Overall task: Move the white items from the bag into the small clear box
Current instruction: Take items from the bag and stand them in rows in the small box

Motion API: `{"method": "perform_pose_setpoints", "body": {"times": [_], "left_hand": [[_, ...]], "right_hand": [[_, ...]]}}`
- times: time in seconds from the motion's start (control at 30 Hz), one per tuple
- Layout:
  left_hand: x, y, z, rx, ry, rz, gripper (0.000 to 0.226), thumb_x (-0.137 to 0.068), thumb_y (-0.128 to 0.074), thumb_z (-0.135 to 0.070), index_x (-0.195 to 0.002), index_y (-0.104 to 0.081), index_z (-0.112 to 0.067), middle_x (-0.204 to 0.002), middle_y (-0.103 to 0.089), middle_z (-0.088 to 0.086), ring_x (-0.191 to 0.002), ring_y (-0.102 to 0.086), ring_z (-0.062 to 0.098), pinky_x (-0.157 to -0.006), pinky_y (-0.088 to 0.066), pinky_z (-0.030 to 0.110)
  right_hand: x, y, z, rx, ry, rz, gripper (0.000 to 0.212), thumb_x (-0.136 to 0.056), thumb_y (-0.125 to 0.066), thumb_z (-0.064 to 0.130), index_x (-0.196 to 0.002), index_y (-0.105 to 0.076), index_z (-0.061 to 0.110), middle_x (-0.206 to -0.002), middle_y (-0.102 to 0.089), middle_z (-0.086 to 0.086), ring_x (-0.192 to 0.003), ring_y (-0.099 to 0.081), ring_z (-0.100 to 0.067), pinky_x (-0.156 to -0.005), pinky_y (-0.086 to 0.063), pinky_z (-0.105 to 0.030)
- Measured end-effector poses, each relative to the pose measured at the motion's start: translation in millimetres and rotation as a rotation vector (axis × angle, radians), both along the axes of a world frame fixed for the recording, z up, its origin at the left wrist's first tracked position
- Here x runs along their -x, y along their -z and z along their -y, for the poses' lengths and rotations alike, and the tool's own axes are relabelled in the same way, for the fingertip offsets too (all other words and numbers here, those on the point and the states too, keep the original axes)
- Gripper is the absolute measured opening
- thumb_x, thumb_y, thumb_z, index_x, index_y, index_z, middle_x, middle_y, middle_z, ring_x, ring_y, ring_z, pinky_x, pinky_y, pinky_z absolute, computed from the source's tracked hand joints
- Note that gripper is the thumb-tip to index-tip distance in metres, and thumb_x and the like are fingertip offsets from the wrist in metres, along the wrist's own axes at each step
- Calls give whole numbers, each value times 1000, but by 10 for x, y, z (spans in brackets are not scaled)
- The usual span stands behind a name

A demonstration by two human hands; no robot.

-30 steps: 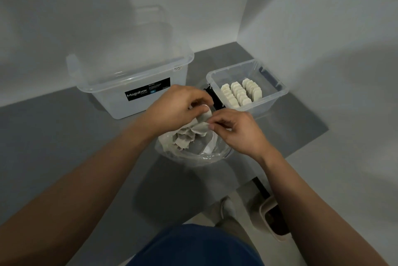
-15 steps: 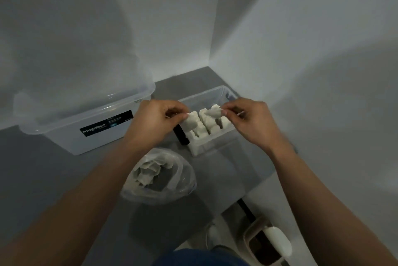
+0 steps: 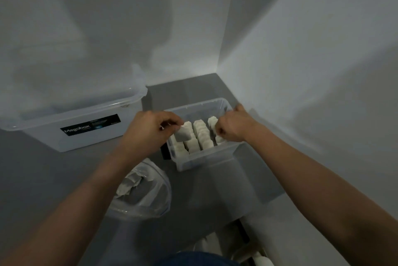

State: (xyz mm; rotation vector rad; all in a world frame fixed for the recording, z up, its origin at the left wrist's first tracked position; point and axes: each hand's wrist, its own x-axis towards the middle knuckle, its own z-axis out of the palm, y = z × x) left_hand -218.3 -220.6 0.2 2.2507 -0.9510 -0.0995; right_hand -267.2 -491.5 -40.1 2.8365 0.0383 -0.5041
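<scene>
Over the small clear box, the left hand pinches a white item while the right hand curls closed among packed rows; forcing it could topple neighbours.

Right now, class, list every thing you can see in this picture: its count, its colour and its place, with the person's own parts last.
small clear box: one, clear, right of centre on the grey surface
white items: many, white, standing in three rows in the small clear box
held white item: one, greyish white, over the left row
bag: one, clear, near side of the box, more white items inside
large box: one, clear, black label, left
left hand: pinching the held white item
right hand: closed over the right row
</scene>
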Motion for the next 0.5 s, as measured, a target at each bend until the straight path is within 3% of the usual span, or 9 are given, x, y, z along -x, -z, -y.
{"method": "perform_pose_setpoints", "body": {"times": [0.07,0.13,0.27,0.4,0.5], "left_hand": [[13,37,41,-21,-13,3,16,-94,-69,-19,-106,-78,-27,-98,-72,-18,-86,-65,0,-81,-47,11],[13,69,77,-23,-29,-4,16,-94,-70,-20,-106,-78,-28,-98,-72,-18,-86,-66,1,-79,-43,6],[-12,123,146,-4,-40,-20,15,-93,-72,-22,-104,-78,-29,-97,-74,-17,-85,-67,-1,-79,-48,10],[-1,162,235,7,-38,-39,13,-93,-72,-22,-103,-78,-27,-94,-73,-17,-85,-66,-1,-79,-46,8],[5,202,288,9,-31,-35,13,-92,-73,-20,-101,-79,-27,-94,-74,-17,-85,-67,1,-82,-50,13]], "right_hand": [[-69,39,15,78,-29,-14,13,-96,-55,23,-87,-64,24,-88,-66,4,-96,-59,-23,-99,-28,-44],[-112,88,42,131,-54,3,8,-95,-56,21,-90,-63,23,-101,-68,0,-101,-57,-23,-101,-28,-47],[-167,192,126,177,-121,44,19,-94,-58,24,-108,-69,19,-122,-61,-2,-118,-51,-25,-105,-30,-52],[-167,151,164,104,-92,19,22,-96,-51,24,-111,-65,16,-122,-57,-3,-119,-47,-24,-107,-27,-59],[-144,66,187,25,-55,-65,27,-96,-49,28,-118,-59,15,-126,-54,-4,-126,-44,-25,-113,-19,-65]]}}
